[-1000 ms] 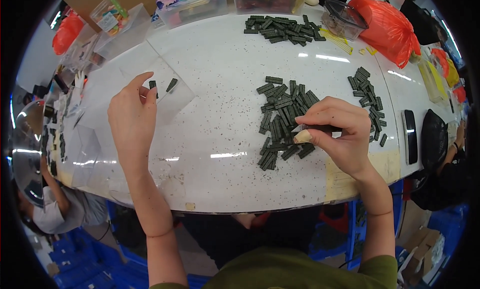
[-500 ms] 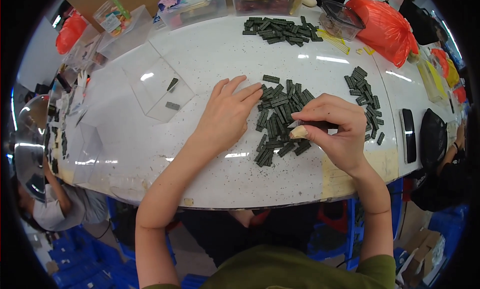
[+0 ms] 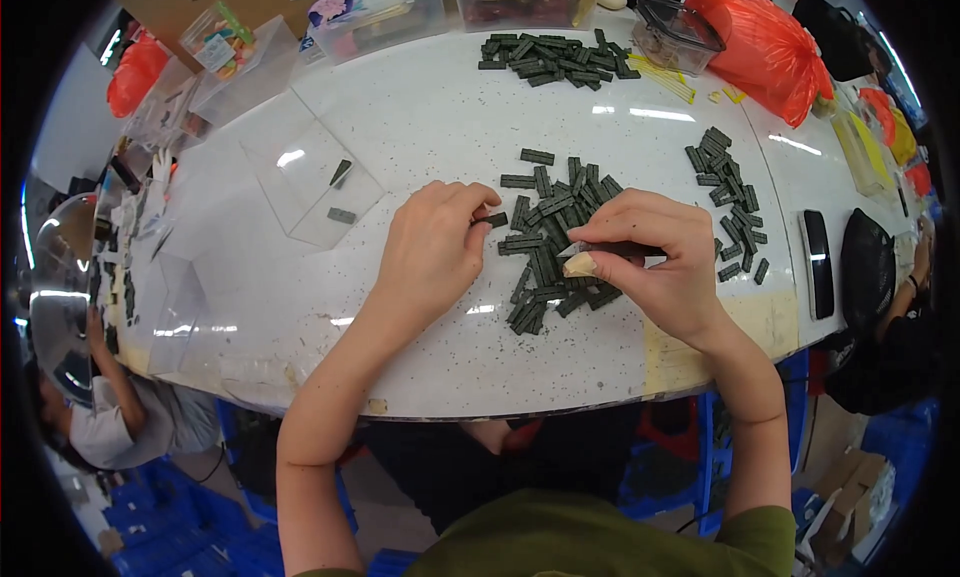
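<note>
Sorting underway on white speckled tabletop [image 3: 420, 107]. Landmark: central pile of dark rectangular pieces [image 3: 555, 242], large, loosely heaped. Clear plastic tray [image 3: 300, 192] well left of pile, only two dark pieces [image 3: 341, 192] in it; judged early stage, bulk unmoved. Two further heaps: one beyond pile [image 3: 555, 57], one right of pile [image 3: 728, 192]. Left hand [image 3: 435, 252] at pile's left edge, fingertips pinching one piece [image 3: 494, 219]. Right hand [image 3: 655, 267] over pile's right side, closed on slim dark tool, bandaged thumb.
</note>
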The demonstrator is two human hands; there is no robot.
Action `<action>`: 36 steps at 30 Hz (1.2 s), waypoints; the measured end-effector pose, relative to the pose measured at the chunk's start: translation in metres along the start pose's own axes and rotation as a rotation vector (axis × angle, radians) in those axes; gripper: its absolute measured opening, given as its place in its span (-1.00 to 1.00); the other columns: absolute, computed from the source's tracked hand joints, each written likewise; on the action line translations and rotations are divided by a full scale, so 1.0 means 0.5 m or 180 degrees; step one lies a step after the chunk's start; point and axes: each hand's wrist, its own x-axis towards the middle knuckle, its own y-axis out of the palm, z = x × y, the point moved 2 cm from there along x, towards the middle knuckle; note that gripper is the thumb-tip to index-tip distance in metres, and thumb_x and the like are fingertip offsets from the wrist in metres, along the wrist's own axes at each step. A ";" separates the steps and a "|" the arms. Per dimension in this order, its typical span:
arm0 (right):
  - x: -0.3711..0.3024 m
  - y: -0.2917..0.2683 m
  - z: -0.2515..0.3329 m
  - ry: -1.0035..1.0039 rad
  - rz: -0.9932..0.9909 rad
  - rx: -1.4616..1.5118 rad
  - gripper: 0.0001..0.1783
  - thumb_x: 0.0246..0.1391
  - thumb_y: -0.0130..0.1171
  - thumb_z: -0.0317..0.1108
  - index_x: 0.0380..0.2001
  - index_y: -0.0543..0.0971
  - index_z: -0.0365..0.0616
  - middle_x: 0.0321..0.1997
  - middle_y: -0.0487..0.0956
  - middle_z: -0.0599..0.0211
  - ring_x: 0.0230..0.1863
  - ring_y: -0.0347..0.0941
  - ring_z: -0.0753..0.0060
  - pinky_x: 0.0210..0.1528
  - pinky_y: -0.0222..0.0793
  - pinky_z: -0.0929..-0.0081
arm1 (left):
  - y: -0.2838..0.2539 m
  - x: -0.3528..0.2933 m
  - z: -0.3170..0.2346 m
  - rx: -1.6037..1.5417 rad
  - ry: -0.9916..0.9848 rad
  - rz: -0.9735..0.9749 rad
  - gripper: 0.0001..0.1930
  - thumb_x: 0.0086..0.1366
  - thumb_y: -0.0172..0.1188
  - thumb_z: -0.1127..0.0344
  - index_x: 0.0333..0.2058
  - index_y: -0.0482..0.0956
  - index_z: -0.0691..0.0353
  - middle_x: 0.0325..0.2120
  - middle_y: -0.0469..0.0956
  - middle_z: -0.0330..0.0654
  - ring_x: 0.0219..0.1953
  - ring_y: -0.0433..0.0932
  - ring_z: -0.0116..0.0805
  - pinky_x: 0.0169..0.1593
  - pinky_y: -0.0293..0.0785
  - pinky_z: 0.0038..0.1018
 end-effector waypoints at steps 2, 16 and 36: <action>-0.001 0.002 -0.003 0.0071 -0.0002 0.0013 -0.73 -0.33 0.29 -0.65 -0.41 0.65 -0.23 -0.45 0.55 0.34 -0.57 0.27 0.65 -0.55 0.12 0.77 | -0.007 -0.004 0.003 -0.1063 -0.0144 0.0022 -0.75 0.06 0.13 0.56 -0.23 0.58 0.25 -0.40 0.54 -0.20 -0.40 0.44 -0.40 -0.30 0.38 -0.51; -0.007 0.015 0.011 -0.0352 0.0103 -0.0318 -0.65 -0.38 0.31 -0.65 -0.36 0.65 -0.22 -0.39 0.55 0.33 -0.53 0.34 0.60 -0.53 0.24 0.75 | 0.008 -0.041 -0.054 -0.4989 -0.1166 0.0828 -0.69 0.13 0.11 0.65 -0.12 0.47 0.35 -0.24 0.56 -0.09 -0.30 0.53 -0.46 -0.21 0.50 -0.62; -0.011 0.015 0.017 -0.0654 -0.0006 -0.0633 -0.71 -0.37 0.35 -0.57 -0.41 0.65 -0.22 -0.41 0.54 0.33 -0.56 0.29 0.58 -0.56 0.19 0.70 | 0.020 -0.049 -0.052 -0.4983 -0.1084 0.0869 -0.70 0.11 0.11 0.68 -0.14 0.46 0.36 -0.21 0.56 -0.09 -0.30 0.54 -0.45 -0.20 0.54 -0.57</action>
